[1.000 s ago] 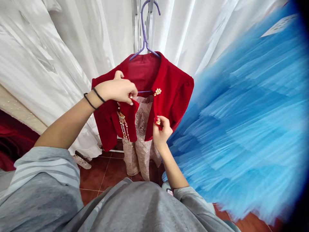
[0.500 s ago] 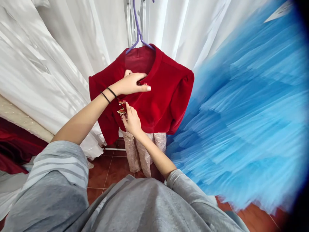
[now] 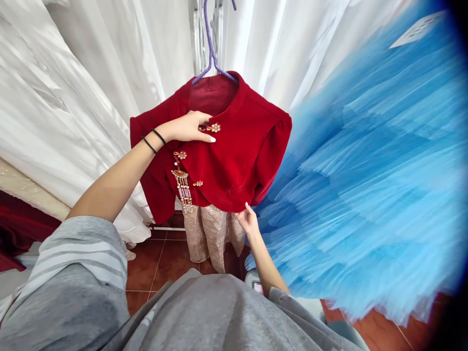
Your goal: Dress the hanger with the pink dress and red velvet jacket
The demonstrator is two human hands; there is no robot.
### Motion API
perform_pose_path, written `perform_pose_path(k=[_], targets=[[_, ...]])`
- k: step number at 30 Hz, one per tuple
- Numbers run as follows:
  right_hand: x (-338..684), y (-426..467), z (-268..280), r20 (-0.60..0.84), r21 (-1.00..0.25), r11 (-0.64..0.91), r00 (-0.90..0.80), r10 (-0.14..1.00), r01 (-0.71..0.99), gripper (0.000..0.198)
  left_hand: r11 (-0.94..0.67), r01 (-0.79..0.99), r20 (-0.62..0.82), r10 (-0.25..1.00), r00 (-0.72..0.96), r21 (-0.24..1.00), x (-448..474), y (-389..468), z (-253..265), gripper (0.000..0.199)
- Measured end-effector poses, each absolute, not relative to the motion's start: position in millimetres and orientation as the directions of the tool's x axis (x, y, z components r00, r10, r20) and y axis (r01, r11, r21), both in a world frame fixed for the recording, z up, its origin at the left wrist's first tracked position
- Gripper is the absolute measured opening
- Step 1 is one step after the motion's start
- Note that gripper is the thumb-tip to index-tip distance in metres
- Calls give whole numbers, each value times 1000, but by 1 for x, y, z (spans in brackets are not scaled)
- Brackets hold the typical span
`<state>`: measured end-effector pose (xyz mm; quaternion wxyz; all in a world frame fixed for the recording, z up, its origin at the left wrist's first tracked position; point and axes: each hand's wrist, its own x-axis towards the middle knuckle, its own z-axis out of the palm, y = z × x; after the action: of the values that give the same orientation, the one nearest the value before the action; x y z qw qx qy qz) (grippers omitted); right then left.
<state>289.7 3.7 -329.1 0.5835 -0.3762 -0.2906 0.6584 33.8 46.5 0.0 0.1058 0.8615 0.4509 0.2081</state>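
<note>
A red velvet jacket (image 3: 234, 156) hangs from a purple hanger (image 3: 211, 48) in front of me. My left hand (image 3: 190, 126) grips its front edge near the neckline, thumb outside and some fingers hidden at the cloth. Beside that thumb sits a beaded flower fastener (image 3: 214, 127). Two more fasteners run down the slanted opening, and a beaded tassel pendant (image 3: 182, 183) dangles below the upper one. Low on the right, my right hand (image 3: 249, 219) pinches the jacket's bottom hem. Pale patterned trousers or skirt cloth (image 3: 210, 234) shows under the jacket.
Blue layered tulle (image 3: 365, 185) fills the right side. White gowns (image 3: 91, 97) hang at the left and white drapes stand behind. Dark red fabric (image 3: 25, 219) lies at far left. Red tiles (image 3: 146, 258) cover the floor.
My right hand has left the tassel pendant and moved down and right to the hem. The pendant now hangs free. My left hand has shifted slightly left, uncovering the top fastener.
</note>
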Motion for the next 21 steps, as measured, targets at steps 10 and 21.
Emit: perform_pose_path(k=[10, 21], targets=[[291, -3, -297, -27, -990, 38, 458, 889, -133, 73, -401, 915, 690, 672, 268, 35, 43, 4, -41, 43], [258, 62, -165, 761, -552, 369, 270, 590, 748, 83, 208, 885, 734, 497, -463, 417, 11, -36, -139, 98]])
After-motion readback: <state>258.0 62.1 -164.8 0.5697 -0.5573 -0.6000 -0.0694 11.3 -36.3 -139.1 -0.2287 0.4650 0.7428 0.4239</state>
